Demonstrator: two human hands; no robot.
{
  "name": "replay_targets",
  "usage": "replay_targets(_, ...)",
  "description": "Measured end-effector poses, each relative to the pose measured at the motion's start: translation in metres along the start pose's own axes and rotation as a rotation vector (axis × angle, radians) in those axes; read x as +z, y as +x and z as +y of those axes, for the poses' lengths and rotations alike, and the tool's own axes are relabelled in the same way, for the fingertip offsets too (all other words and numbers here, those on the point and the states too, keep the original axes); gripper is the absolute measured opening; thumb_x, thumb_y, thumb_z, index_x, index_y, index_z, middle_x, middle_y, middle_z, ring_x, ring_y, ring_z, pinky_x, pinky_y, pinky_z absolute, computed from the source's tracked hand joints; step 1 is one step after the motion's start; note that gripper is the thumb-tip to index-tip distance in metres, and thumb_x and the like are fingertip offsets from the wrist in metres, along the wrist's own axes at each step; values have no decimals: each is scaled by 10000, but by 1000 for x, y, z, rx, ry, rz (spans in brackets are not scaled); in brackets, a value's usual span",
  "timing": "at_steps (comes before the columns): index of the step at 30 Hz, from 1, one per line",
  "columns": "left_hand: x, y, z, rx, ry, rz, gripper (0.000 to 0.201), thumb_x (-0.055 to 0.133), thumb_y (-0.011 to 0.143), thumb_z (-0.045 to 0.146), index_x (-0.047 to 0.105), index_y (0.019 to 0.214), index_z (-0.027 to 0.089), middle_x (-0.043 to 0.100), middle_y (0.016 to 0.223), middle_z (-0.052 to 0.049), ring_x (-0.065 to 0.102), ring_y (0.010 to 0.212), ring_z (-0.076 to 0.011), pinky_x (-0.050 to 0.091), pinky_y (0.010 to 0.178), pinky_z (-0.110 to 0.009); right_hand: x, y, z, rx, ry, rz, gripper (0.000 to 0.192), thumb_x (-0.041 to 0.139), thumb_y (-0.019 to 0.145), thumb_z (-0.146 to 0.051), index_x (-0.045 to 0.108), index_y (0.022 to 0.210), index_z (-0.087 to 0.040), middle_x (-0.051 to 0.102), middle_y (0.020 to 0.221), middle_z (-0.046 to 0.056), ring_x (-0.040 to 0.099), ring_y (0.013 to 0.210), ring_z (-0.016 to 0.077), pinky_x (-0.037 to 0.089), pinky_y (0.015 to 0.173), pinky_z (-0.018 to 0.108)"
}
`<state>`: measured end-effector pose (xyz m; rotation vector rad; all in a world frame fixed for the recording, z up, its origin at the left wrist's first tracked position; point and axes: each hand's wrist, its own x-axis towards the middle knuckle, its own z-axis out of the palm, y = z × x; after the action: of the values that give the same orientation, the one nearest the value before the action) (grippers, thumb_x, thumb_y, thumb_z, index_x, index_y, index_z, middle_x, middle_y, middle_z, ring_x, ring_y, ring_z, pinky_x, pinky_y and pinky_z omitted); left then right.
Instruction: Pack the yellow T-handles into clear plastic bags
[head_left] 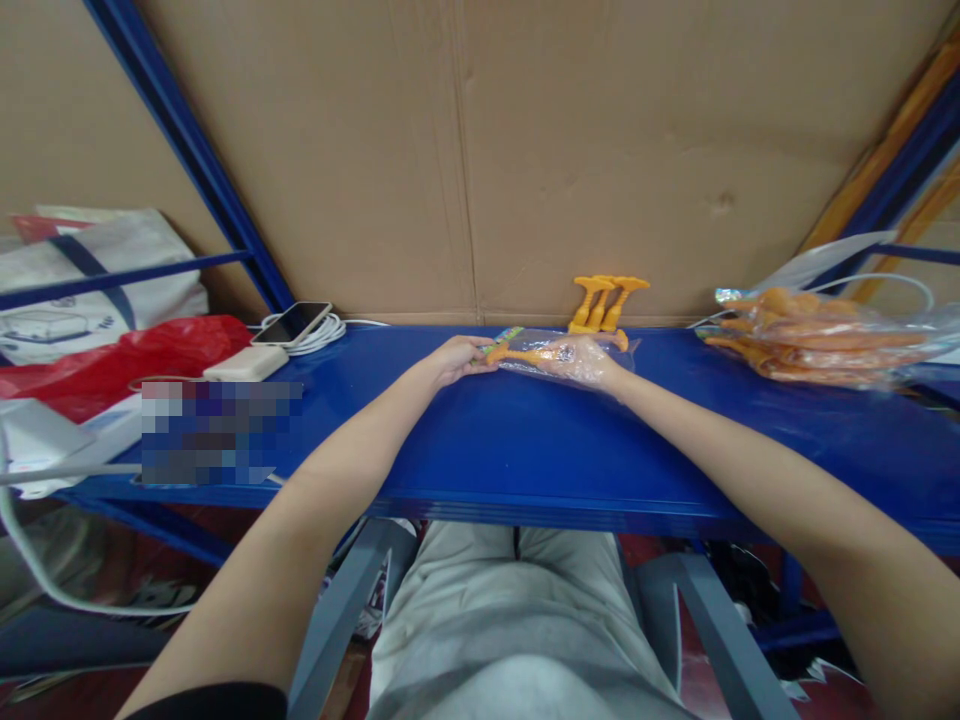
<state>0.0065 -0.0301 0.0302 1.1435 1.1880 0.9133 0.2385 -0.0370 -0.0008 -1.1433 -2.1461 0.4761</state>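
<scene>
A person's left hand (459, 360) pinches the printed end of a slim orange plastic tool (525, 355), its grip closed on that end, while the right hand (581, 362), sheathed inside a clear plastic sleeve bag (600, 350), holds the bag around the tool's far part on a glossy blue metal worktop (525, 440). A steady pinch and a straight, flat slide would likely keep the thin film from bunching. Just beyond the right grip, loose orange plastic tools (604, 300) lean against a brown cardboard wall (480, 150). Well to the right lies a clear bag of orange pieces (817, 340); far left of the left grip sit a smartphone (292, 322), a coiled white cable (319, 335) and a red plastic bag (120, 365).
</scene>
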Motion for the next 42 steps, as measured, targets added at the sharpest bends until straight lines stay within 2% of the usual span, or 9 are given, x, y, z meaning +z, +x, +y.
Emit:
replay_targets(7,-7,10,-1,-1,-48,15,441,456,820,-77,608,1201,84,723,1021,-138,722,794,-157,613,785,-309,-7,-14,-20,82,177,-26,365,675,750,-309,693,1080,-155,696,1072,112,646,1018,300,532,896,426)
replay_targets(12,-6,7,-1,14,-13,-11,283,534,819,-38,672,1035,82,730,913,-108,705,689,-147,612,709,-286,-10,-17,-23,118,264,-104,375,717,713,-289,696,1064,-156,708,1037,84,648,998,272,526,879,386)
replay_targets(15,-6,3,0,25,19,-26,239,556,847,4,661,1039,100,727,856,-78,688,631,-129,608,678,-276,-11,-19,-24,124,366,-174,397,739,704,-315,697,1077,-186,710,1080,69,642,1019,252,516,899,378)
replay_targets(21,-9,-1,0,69,133,-103,439,673,837,144,569,1261,186,728,915,-67,690,606,-140,597,624,-290,-14,-22,-33,199,533,-263,469,754,702,-261,682,1161,-201,700,1151,66,642,1052,206,496,947,354)
replay_targets(29,-5,-3,-1,109,202,-57,501,652,840,118,553,1323,208,676,705,-2,625,510,-97,521,531,-201,-12,-23,-34,199,495,-282,435,735,714,-229,702,1148,-220,726,1081,38,661,982,186,511,922,348)
replay_targets(31,-2,-4,0,123,231,-14,492,613,847,95,553,1324,202,644,651,16,579,438,-79,484,482,-184,-11,-22,-34,187,466,-254,401,725,724,-231,713,1124,-208,727,1080,45,659,990,190,509,926,355)
replay_targets(35,-3,-4,3,148,293,106,482,528,849,52,549,1316,171,594,583,33,522,370,-70,410,413,-166,-17,-16,-28,203,308,-92,279,717,732,-206,747,1009,-196,736,1054,64,670,960,203,518,912,371)
replay_targets(39,-17,0,5,137,419,261,467,512,842,52,550,1299,139,564,554,31,487,340,-68,357,381,-162,-38,-12,-10,347,95,118,231,580,835,-200,743,981,-125,743,964,128,689,750,209,561,770,391)
replay_targets(42,-30,5,5,141,532,364,485,521,840,87,529,1323,131,632,637,-23,500,358,-79,364,390,-178,-58,-13,9,366,-219,287,245,529,837,-160,754,916,-102,740,962,147,694,858,255,536,851,405)
